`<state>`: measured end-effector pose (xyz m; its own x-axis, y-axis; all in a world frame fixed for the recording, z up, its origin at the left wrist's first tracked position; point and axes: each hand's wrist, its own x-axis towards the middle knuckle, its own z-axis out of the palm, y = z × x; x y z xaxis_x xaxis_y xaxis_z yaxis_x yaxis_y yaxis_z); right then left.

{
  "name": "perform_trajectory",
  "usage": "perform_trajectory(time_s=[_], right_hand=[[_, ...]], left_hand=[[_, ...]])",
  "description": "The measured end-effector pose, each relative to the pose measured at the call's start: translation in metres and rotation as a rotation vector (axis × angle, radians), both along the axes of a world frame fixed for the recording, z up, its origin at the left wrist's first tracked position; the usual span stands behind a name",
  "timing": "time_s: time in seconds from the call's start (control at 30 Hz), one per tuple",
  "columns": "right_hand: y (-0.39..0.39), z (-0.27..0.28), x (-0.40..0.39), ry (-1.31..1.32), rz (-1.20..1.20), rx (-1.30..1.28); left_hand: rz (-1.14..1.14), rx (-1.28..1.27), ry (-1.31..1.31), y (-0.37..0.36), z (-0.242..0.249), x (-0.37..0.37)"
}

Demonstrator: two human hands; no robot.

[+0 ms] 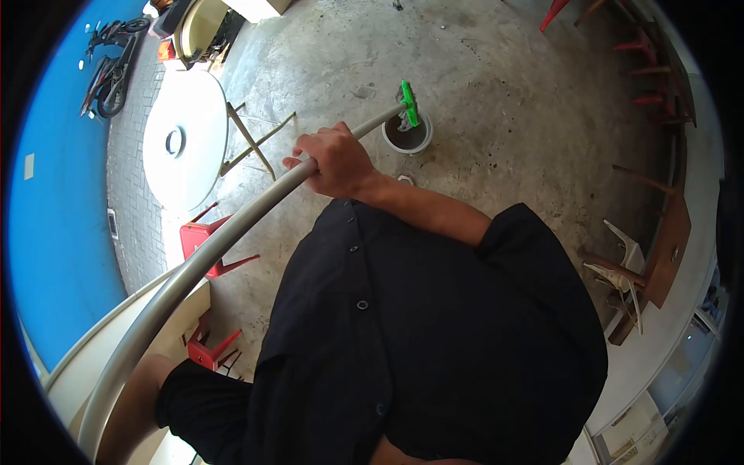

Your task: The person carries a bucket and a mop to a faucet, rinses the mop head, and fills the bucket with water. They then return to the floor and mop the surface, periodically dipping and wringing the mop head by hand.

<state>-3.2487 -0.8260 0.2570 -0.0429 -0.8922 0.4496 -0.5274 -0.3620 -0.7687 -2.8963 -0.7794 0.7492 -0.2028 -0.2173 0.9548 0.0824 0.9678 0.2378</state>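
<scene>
My right hand (335, 159) is closed around the long grey pole of a mop (248, 203). The pole runs from the lower left corner, looking large near the camera, up to a green mop head (409, 105). Grey strands hang from that head into a round white-rimmed bucket (423, 146), which holds something dark, apparently water. The bucket stands on the floor just ahead of my foot (405, 179). My left arm (143, 399) bends at the lower left, behind the pole, and its hand lies outside the picture.
A round white table (182, 101) with folding legs stands to the left, with red stools (203, 240) near it. Motorcycles (115, 74) are parked beyond on brick paving. Wooden furniture (673, 244) and a pale plastic chair (626, 256) line the right side. The floor (496, 85) is stained concrete.
</scene>
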Motion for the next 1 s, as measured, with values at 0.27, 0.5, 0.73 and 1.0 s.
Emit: perform_trajectory(time_s=[0.27,0.5,0.73,1.0], right_hand=[[-0.032,0.026,0.029,0.104,0.016,-0.012],[-0.064,0.021,0.057,0.171,-0.028,0.15],[-0.091,-0.024,0.059,0.17,-0.126,0.195],[-0.078,-0.149,0.043,0.267,-0.284,0.544]], left_hand=[[-0.203,0.158,0.145,-0.078,-0.007,0.057],[-0.2,0.303,0.272,-0.144,-0.028,0.096],[-0.38,0.365,0.268,-0.218,-0.072,0.075],[-0.482,0.606,0.393,-0.238,-0.212,0.023]])
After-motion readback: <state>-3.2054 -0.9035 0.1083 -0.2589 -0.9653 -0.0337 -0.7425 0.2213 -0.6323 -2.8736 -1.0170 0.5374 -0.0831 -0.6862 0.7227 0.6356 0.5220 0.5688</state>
